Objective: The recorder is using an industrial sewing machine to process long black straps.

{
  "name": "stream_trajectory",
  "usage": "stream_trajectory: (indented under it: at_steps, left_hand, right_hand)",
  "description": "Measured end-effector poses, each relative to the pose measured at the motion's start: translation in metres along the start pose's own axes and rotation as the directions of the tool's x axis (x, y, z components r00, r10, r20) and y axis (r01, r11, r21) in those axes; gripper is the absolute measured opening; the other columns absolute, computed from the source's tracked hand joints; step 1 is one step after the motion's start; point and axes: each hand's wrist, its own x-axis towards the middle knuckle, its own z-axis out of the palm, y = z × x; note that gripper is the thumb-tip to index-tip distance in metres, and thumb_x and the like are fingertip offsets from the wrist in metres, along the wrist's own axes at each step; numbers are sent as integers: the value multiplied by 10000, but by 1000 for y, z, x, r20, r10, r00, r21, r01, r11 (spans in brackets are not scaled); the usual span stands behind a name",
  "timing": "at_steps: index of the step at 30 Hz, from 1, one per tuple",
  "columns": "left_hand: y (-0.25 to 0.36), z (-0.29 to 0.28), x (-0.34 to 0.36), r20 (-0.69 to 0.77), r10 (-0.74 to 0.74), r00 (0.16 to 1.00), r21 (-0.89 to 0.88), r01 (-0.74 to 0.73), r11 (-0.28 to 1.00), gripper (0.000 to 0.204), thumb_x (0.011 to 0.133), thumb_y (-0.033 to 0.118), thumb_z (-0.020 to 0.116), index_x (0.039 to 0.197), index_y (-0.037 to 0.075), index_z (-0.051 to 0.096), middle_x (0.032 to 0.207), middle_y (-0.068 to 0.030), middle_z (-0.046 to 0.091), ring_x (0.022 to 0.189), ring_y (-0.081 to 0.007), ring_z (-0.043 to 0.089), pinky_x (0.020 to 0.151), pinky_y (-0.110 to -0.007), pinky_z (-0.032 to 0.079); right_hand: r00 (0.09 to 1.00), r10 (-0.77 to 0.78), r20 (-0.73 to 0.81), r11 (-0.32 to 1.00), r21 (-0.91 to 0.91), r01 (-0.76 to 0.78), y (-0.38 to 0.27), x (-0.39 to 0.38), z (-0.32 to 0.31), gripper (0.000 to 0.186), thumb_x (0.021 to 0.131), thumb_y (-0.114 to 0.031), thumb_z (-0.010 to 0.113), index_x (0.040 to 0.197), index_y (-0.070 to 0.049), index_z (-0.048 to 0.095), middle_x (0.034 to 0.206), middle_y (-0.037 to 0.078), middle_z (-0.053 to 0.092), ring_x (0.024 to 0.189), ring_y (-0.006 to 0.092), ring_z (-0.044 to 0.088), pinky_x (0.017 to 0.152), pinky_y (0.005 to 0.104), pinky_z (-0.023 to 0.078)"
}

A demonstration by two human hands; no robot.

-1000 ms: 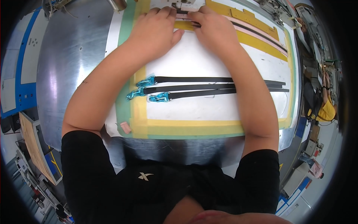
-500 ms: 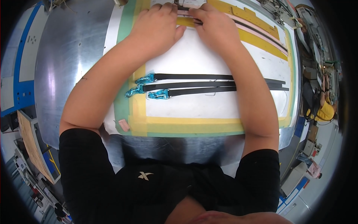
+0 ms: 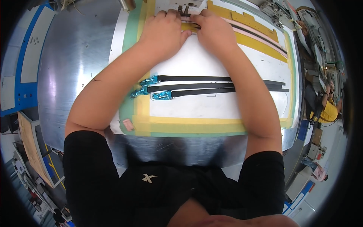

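Note:
At the far side of the white work sheet, my left hand (image 3: 163,34) has its fingers curled down at the left end of a black strap (image 3: 254,31), its thumb held apart. Close by on the right, my right hand (image 3: 216,32) bends its fingers onto the same strap, which runs along a pink-lined slot in a yellow guide plate (image 3: 261,49). The fingertips partly hide the strap's end. Nearer to me lie three black straps (image 3: 196,87) side by side, their blue-wrapped metal snap hooks (image 3: 162,95) pointing left.
Green and yellow tape (image 3: 196,126) borders the sheet on the metal table (image 3: 72,56). A small pink piece (image 3: 128,125) lies at its near left corner. Metal machine parts (image 3: 184,9) stand just beyond my fingers. A person in a yellow top (image 3: 329,112) is far off right.
The whole view has shifted slightly, showing more of the machine parts beyond my hands. Both hands keep their places at the strap; the three straps lie as before.

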Motion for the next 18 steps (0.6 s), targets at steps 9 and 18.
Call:
stream_trajectory:
  at_steps: [9,18]
  left_hand:
    - [2,3,-2,-42,-15,999,33,16,999,642,1038,444,526,1432,-62,548,1403,-216,606,1247,-358,608,1063,-454,477]
    - [9,-4,5,22,-2,1000,45,1,999,646,1048,433,522,1461,-64,504,1399,-233,601,1242,-370,615,1063,-446,484]
  right_hand:
    - [998,-10,62,1000,-9,11,22,-5,-18,321,914,-74,587,1181,-130,756,1118,87,679,1061,311,694,890,443,569]
    - [993,104,-49,995,8,-103,61,-37,-23,297,935,-54,532,1134,-97,748,1113,100,677,1044,303,696,893,430,559]
